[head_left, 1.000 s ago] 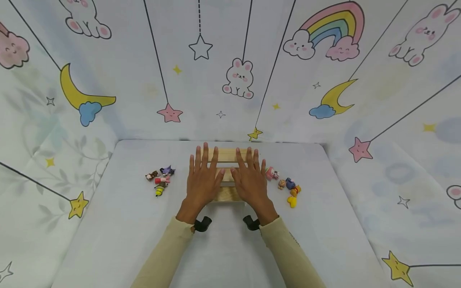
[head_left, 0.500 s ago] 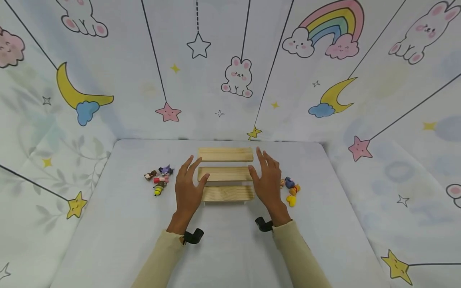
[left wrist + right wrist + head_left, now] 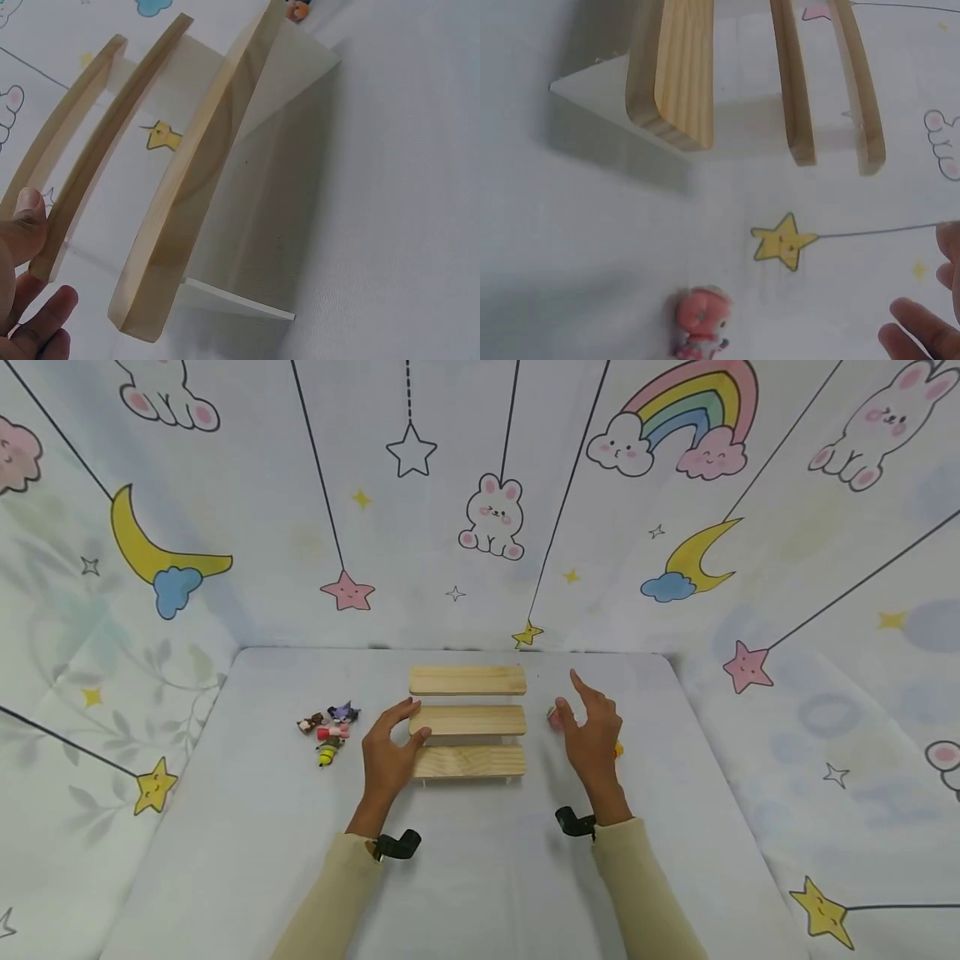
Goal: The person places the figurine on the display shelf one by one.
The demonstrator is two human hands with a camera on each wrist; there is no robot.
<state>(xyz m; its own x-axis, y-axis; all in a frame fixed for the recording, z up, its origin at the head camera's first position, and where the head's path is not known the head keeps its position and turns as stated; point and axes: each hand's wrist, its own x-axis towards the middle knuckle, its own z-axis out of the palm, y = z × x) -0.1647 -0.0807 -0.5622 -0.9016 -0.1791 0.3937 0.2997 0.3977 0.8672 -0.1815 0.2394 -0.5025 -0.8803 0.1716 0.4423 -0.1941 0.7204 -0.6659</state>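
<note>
A three-tier display stand with pale wooden boards (image 3: 467,721) and whitish supports stands near the middle of the table. My left hand (image 3: 386,758) is at the stand's left side. In the left wrist view its thumb (image 3: 28,214) lies on the end of the middle board (image 3: 112,142), with fingers curled beneath it. My right hand (image 3: 592,739) hovers to the stand's right with fingers loosely bent, holding nothing. A pink figurine (image 3: 703,319) lies near it, partly behind the thumb in the head view. Other figurines on that side are mostly hidden by the hand.
Several small figurines lie left of the stand, among them a purple one (image 3: 344,712), a brown one (image 3: 311,723) and a yellow-and-black one (image 3: 327,752). The white tabletop (image 3: 480,877) meets a cartoon-printed cloth backdrop (image 3: 420,543) behind.
Both hands have parted from over the boards. The left has moved to the stand's left side and taken hold of the middle board; the right has moved right, over the figurines there.
</note>
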